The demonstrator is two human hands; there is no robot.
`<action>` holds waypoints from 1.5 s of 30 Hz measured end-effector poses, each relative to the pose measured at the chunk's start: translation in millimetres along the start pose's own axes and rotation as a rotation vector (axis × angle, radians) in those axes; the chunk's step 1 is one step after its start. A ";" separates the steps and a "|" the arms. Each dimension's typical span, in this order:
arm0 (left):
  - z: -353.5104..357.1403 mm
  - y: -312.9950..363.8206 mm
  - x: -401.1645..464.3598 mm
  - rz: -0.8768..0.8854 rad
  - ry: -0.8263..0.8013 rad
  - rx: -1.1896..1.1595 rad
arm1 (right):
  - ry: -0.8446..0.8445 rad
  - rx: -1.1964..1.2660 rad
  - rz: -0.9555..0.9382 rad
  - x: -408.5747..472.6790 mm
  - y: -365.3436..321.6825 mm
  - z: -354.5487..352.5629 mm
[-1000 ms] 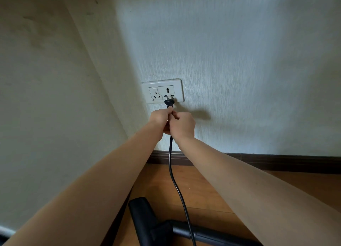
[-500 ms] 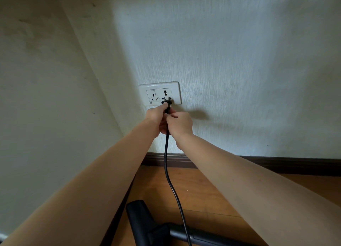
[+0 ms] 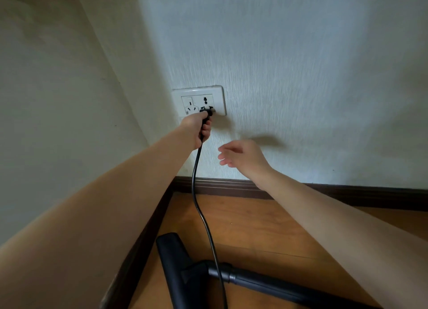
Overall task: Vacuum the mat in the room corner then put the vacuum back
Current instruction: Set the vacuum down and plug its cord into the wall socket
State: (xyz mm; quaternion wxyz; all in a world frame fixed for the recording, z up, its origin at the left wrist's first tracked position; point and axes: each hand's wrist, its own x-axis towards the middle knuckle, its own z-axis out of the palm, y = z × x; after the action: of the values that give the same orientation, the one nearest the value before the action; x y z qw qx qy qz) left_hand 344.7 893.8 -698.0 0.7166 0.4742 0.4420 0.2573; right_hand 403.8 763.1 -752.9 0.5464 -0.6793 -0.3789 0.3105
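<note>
The left hand (image 3: 196,130) is curled round the plug (image 3: 206,114), which sits at the right-hand socket (image 3: 199,102), its cord (image 3: 196,192) hanging straight down to the vacuum head (image 3: 176,262) on the floor. The right hand (image 3: 240,157) hovers spread, farther off.

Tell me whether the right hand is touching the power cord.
Apart. The head view shows the right hand open, with bare wall between it and the power cord.
</note>
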 end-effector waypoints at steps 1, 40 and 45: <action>-0.1 0.3 0.6 0.004 -0.006 -0.008 | -0.019 0.011 0.013 -5.1 6.7 -2.6; 15.7 18.5 -1.9 -0.161 0.149 -0.137 | -0.047 0.339 0.326 -30.6 31.2 -42.6; 18.5 23.5 -4.0 -0.176 0.169 -0.117 | -0.097 0.290 0.355 -36.5 31.2 -42.4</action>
State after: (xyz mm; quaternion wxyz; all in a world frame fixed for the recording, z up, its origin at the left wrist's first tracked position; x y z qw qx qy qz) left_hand 360.2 892.2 -672.2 0.7230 0.3676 0.5250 0.2579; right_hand 425.7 706.7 -774.2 0.5564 -0.6339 -0.2305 0.4853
